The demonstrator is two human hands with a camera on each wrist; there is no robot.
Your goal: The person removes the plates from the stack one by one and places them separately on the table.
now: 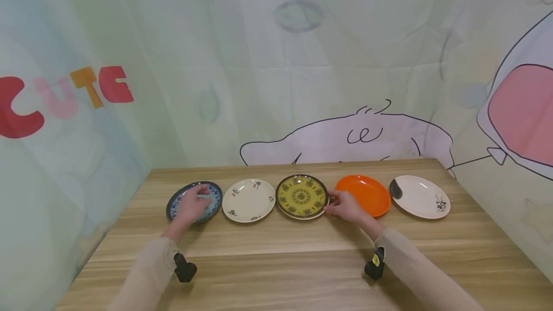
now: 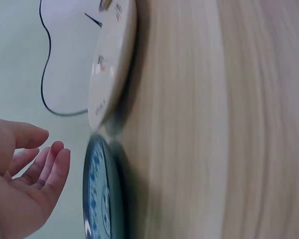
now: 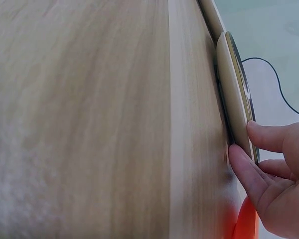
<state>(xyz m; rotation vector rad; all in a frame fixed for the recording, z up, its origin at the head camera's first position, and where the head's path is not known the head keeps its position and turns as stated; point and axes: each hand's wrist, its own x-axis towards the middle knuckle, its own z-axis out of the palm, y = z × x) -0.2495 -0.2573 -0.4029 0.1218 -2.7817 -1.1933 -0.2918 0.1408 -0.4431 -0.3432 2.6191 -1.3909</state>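
My left hand (image 1: 191, 207) hovers over a blue patterned plate (image 1: 215, 201) at the left end of a row. Its fingers are loosely bent with nothing between them; in the left wrist view, the hand (image 2: 27, 174) is apart from the plate. Mid-row, my right hand (image 1: 349, 207) pinches the right edge of a yellow plate (image 1: 302, 197) with a dark rim. From the right wrist view, the thumb lies on its rim and fingers lie under it. A cream edge shows beneath the yellow face. Between these plates lies a white plate (image 1: 249, 200) with small flowers.
Right of the yellow plate lie an orange plate (image 1: 367, 194), partly behind my right hand, and a white oval plate (image 1: 421, 199) with a dark patch. All rest on a wooden table (image 1: 276, 272). A printed cloth (image 1: 194, 61) hangs behind and along the sides.
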